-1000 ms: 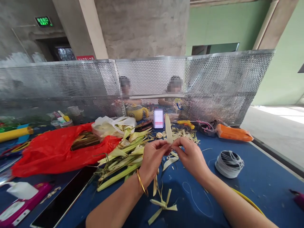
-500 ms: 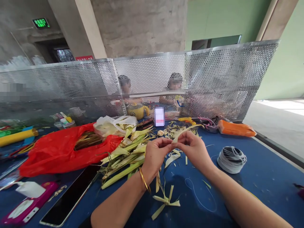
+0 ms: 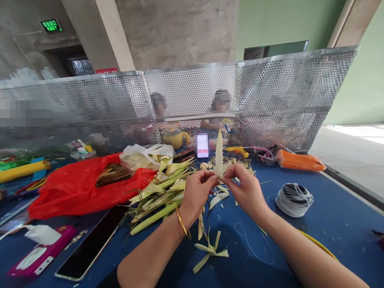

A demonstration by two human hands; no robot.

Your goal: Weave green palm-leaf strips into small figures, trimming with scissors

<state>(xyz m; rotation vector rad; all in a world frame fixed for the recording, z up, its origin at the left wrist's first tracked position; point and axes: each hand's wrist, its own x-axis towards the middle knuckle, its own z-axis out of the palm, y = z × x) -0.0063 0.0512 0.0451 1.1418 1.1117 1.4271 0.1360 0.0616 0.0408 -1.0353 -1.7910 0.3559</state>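
Note:
Between my two hands a pale corn husk strip (image 3: 219, 154) stands upright, its narrow tip pointing up. My left hand (image 3: 198, 190), with a gold bangle (image 3: 181, 224) at the wrist, pinches the strip's lower end. On the other side of that end, my right hand (image 3: 244, 186) pinches it too, fingertips close to the left ones. Below them on the blue table lies a star-shaped piece of knotted husk (image 3: 211, 252). A heap of green and pale husks (image 3: 162, 200) is left of my hands. Husk scraps (image 3: 220, 198) lie just behind and under them.
A roll of grey-white cord (image 3: 294, 200) stands at right, near a loop of thin thread (image 3: 255, 244). A red plastic bag (image 3: 78, 188), a dark phone (image 3: 93, 244) and a magenta power bank (image 3: 42, 252) lie left. A perforated metal screen (image 3: 189, 92) crosses behind; two people sit beyond it.
The husk strip has swung from leaning right to standing upright. My right hand's fingers have shifted slightly; both hands still pinch the lower end. The camera view has moved a little.

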